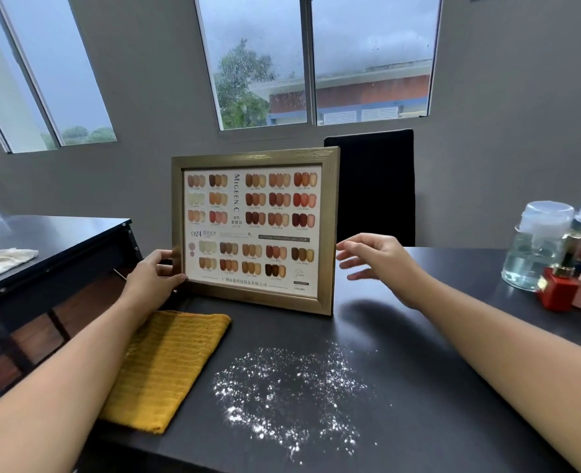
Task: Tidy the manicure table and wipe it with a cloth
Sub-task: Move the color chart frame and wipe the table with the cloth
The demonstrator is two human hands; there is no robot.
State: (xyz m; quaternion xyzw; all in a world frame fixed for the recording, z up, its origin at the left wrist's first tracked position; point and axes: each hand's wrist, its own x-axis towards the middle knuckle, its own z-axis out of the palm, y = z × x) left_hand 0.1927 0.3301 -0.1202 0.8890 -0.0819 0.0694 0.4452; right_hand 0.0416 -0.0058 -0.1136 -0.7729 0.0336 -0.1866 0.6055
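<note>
Soft grey daylight through the rain-spotted windows (371, 56) at the back. Dim and even all round. Pale sheen on the dark table (436, 387), with a blurry shadow just under the right hand (381, 264). Strong wide-angle bend at the edges, with leaning window frames. Slightly soft throughout: smeared jars (535, 247) far right, unreadable small print on the framed chart (251, 230).

A framed chart (253, 230) was upright at the middle of the counter (453, 353), with a chair (374, 186) behind the counter. A folded cloth (169, 367) lay before the chart's left corner, at the counter's left edge, and spilled powder (289, 394) lay to its right. At the far right stood jars (538, 244) and bottles (559, 285). A second counter (53, 233) stood to the left, bearing another cloth (2, 264).
</note>
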